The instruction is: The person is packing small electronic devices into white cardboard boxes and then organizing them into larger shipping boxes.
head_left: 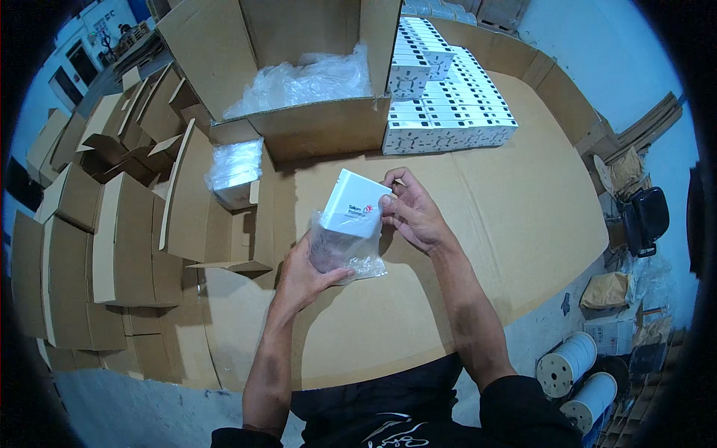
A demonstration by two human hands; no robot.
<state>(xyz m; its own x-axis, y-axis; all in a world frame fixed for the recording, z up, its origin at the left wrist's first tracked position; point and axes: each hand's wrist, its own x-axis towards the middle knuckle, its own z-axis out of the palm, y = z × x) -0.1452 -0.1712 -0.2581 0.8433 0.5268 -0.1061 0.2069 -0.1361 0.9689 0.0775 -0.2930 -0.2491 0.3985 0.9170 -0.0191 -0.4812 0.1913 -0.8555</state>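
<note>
A small white box (348,196) with a printed mark stands partly inside a clear plastic bag (336,252), its upper part bare. My left hand (305,275) is closed round the bag and the lower part of the box. With the fingers of my right hand (412,213) I pinch the right edge of the white box near its top. Left of my hands an opened small cardboard carton (243,224) lies on the table, with a clear-wrapped item (235,170) at its far end.
A large open carton (321,134) holding clear plastic bags (314,81) stands at the back. Right of it are stacked rows of white printed boxes (448,134). Several folded brown cartons (123,239) crowd the left. Cardboard covers the table (515,216). Cable spools (566,364) sit on the floor at right.
</note>
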